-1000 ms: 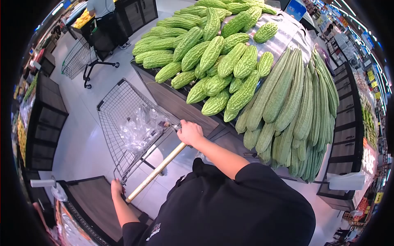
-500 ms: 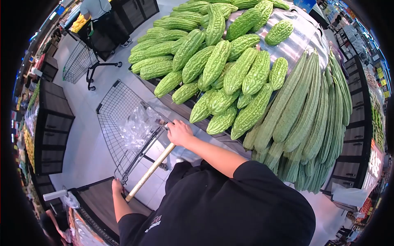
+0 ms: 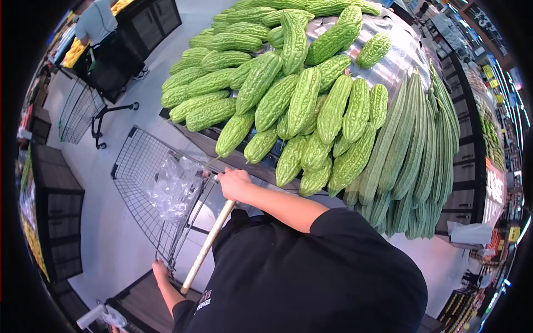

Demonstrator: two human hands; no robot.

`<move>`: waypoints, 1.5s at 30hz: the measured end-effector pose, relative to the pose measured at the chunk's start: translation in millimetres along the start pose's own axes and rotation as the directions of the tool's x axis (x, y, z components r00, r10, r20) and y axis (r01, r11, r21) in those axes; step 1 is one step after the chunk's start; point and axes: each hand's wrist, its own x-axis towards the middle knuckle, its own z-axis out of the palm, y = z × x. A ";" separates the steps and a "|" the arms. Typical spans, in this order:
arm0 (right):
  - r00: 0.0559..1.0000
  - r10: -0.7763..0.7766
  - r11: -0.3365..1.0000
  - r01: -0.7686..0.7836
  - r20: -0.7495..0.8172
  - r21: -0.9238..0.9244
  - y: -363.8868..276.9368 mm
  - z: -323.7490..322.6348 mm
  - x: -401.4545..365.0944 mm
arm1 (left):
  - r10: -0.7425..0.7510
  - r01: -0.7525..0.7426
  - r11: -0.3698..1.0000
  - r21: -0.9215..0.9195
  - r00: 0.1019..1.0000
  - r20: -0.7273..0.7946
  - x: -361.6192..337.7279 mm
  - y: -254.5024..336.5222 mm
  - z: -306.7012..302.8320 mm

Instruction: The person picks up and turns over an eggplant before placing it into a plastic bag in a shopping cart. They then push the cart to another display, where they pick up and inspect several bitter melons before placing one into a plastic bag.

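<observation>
My right hand (image 3: 234,183) is closed round the near corner of a wire shopping cart (image 3: 136,166), at the upper end of its pale handle bar (image 3: 208,247). My left hand (image 3: 160,268) is closed on the cart's other near corner, low in the view. Crumpled clear plastic bags (image 3: 173,186) lie in the cart. Just beyond my right hand, green bitter melons (image 3: 303,100) are heaped on a display stand. Long ridged gourds (image 3: 391,144) hang in a bunch to their right.
A person (image 3: 95,25) stands at the upper left near a second cart (image 3: 80,114). Dark cabinets (image 3: 58,211) line the left side, with a roll of bags (image 3: 91,316) at the lower left. More shelves (image 3: 463,150) run along the right.
The cart and both my hands have shifted slightly within the view. The person and second cart now appear farther left, and the hanging gourds sit a little higher. Both hands keep their hold.
</observation>
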 end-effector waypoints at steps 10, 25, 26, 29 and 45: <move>1.000 0.018 0.999 -0.019 -0.018 -0.027 -30.1 2.0 83.9 | 0.118 -0.123 0.972 0.199 0.992 0.039 124.5 -39.0 -10.3; 0.929 -0.196 0.818 0.332 -0.315 0.471 -6.1 -56.2 3.6 | 0.692 -0.716 0.578 -0.393 0.685 -0.231 88.9 390.4 -86.2; 0.928 -0.186 0.815 0.329 -0.323 0.476 -3.2 -82.4 -15.3 | 0.757 -0.745 0.530 -0.405 0.631 -0.170 70.0 419.8 -78.6; 0.904 -0.029 0.550 0.372 -0.428 0.748 23.9 -147.6 -67.9 | 0.887 -0.846 0.372 -0.383 0.445 -0.121 41.3 468.9 -42.8; 0.116 0.637 0.635 -0.640 -0.762 0.433 260.9 -229.4 -95.0 | 0.857 -0.816 0.483 -0.317 0.515 -0.020 47.8 533.3 -1.5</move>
